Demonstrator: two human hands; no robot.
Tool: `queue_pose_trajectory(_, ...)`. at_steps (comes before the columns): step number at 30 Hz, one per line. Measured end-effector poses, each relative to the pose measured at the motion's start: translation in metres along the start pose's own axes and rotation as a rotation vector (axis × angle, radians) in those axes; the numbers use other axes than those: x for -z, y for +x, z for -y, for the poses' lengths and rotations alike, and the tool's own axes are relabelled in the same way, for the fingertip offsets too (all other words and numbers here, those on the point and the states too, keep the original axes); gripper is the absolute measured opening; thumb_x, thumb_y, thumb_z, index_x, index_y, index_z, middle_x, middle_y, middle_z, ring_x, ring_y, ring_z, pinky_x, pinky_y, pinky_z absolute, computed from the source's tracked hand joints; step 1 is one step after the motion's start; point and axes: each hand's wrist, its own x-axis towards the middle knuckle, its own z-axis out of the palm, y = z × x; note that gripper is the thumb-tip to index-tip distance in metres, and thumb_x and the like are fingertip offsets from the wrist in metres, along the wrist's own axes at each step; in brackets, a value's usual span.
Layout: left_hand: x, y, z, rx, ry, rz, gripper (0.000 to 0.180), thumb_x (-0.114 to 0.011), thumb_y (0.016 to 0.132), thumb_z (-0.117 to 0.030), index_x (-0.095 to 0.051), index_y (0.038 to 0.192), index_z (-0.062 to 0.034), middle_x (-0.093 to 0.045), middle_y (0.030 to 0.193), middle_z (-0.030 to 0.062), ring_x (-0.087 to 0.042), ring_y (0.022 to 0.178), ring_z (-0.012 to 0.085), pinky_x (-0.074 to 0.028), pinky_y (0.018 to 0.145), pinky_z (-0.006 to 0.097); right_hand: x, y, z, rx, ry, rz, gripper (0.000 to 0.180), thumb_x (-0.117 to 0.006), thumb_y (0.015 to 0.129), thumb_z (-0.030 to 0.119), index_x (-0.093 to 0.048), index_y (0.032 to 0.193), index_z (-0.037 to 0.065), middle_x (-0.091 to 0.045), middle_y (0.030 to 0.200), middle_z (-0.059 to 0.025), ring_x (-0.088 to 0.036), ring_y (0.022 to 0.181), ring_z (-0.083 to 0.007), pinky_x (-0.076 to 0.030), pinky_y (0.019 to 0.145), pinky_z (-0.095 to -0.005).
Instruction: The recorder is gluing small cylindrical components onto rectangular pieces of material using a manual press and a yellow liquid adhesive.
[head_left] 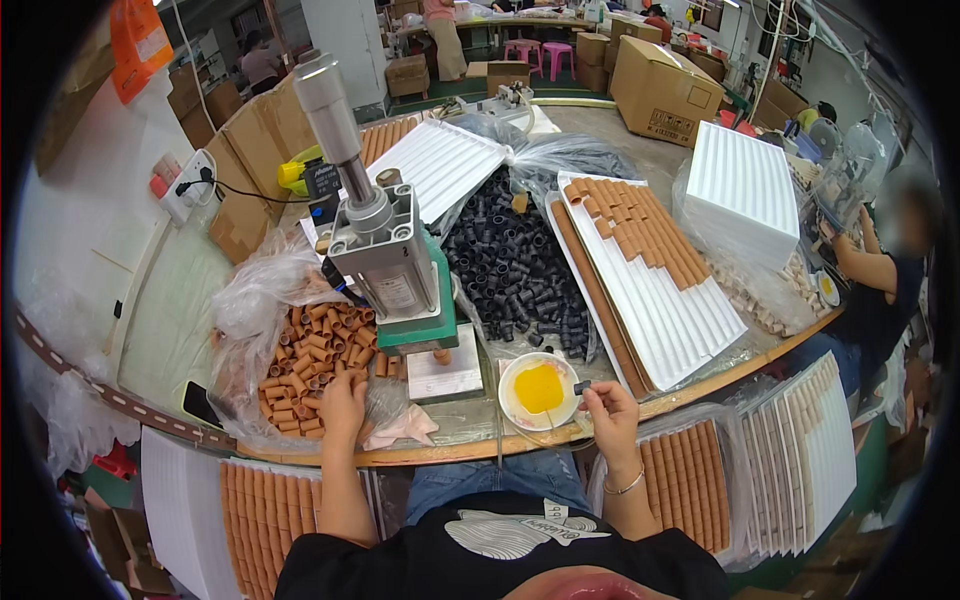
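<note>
My right hand (612, 412) pinches a small black plastic fitting (582, 388) at the rim of a white bowl (508, 400). Yellow liquid (539, 388) lies in the bowl. My left hand (345, 402) reaches to the near right edge of a heap of short brown tubes (305, 362), its fingers bent together; what they hold is hidden. Between my hands stands a bench press with a metal cylinder (385, 265) and a green head (420, 330). One brown tube (441, 356) stands upright on its pale base block (445, 378). Behind the bowl lies a big heap of black fittings (510, 265).
Right of the heap, a white ridged tray (680, 330) carries rows of brown tubes. A stack of white trays (742, 190) and a cardboard box (665, 90) stand farther back. A pink cloth (403, 428) and a phone (202, 403) lie left. Another person (880, 270) sits at right.
</note>
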Motion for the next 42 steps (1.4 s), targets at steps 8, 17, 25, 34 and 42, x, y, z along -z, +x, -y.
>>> queue_pose_trajectory(8,0.004,-0.026,-0.020,0.312,-0.698,-0.323,0.020,-0.054,0.097,-0.013,-0.051,0.113,-0.0007,-0.058,0.085,0.0045,-0.058,0.072,0.0113,-0.047,0.062,0.025,0.007,0.004,0.006,0.000,0.065,-0.018,0.006,-0.061,0.091,0.003,-0.060,0.094,-0.002,-0.062,0.080,-0.0024,-0.061,0.068,-0.0088,-0.049,0.064,-0.0204)
queue_pose_trajectory(17,-0.023,-0.031,0.013,0.222,-0.837,-0.323,0.012,-0.055,0.096,-0.011,-0.051,0.105,-0.0035,-0.059,0.090,0.0023,-0.055,0.073,0.0085,-0.048,0.062,0.025,0.007,-0.006,0.004,0.022,0.082,-0.044,0.007,-0.063,0.090,0.003,-0.061,0.094,-0.003,-0.063,0.080,-0.0023,-0.062,0.069,-0.0078,-0.050,0.064,-0.0203)
queue_pose_trajectory(25,0.021,-0.012,0.011,0.405,-1.553,-0.247,0.019,-0.056,0.098,-0.022,-0.057,0.107,-0.0052,-0.059,0.090,0.0011,-0.058,0.078,0.0096,-0.050,0.069,0.022,0.007,-0.011,0.006,0.025,0.028,-0.066,0.006,-0.062,0.092,0.004,-0.060,0.093,-0.001,-0.061,0.078,-0.0005,-0.060,0.067,-0.0072,-0.048,0.063,-0.0200)
queue_pose_trajectory(34,0.023,-0.039,-0.004,0.312,-2.059,-0.072,0.032,-0.048,0.101,-0.021,-0.048,0.131,-0.0082,-0.062,0.106,0.0050,-0.061,0.093,0.0131,-0.052,0.072,0.024,0.007,-0.019,0.010,0.018,0.060,-0.066,0.006,-0.061,0.092,0.005,-0.060,0.092,-0.001,-0.061,0.078,-0.0004,-0.059,0.067,-0.0069,-0.048,0.062,-0.0196)
queue_pose_trajectory(42,0.078,-0.014,0.008,0.337,-1.912,-0.243,0.034,-0.048,0.101,-0.023,-0.046,0.132,-0.0096,-0.059,0.102,0.0052,-0.060,0.086,0.0129,-0.051,0.069,0.023,0.003,-0.010,0.007,0.015,0.074,-0.051,0.006,-0.061,0.092,0.005,-0.060,0.093,-0.001,-0.061,0.078,-0.0008,-0.059,0.067,-0.0071,-0.049,0.062,-0.0202)
